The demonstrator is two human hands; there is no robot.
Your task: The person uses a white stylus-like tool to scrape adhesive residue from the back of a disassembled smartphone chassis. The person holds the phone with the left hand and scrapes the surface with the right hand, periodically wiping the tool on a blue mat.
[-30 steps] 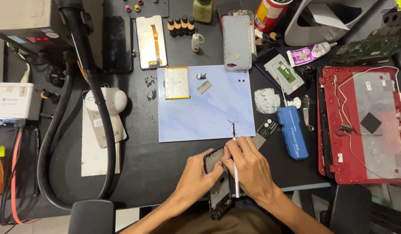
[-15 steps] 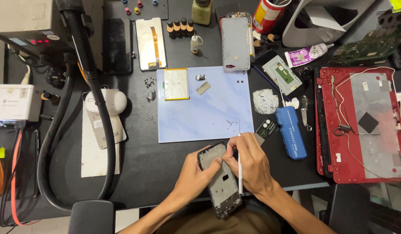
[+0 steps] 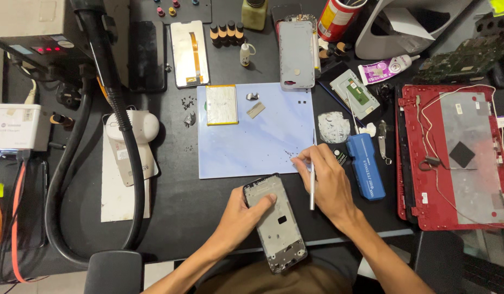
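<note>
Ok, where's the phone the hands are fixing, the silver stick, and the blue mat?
phone frame (image 3: 278, 226), head view, bare middle of its back.
silver tool (image 3: 312, 190), head view, mid shaft.
blue mat (image 3: 263, 141), head view, bare centre.

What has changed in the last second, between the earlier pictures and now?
The left hand has turned the phone frame from nearly edge-on to lying flat, and still holds it. The right hand has let go of the frame and moved up to the blue mat, keeping the thin tool. The battery and the red laptop cover stayed put.
</note>
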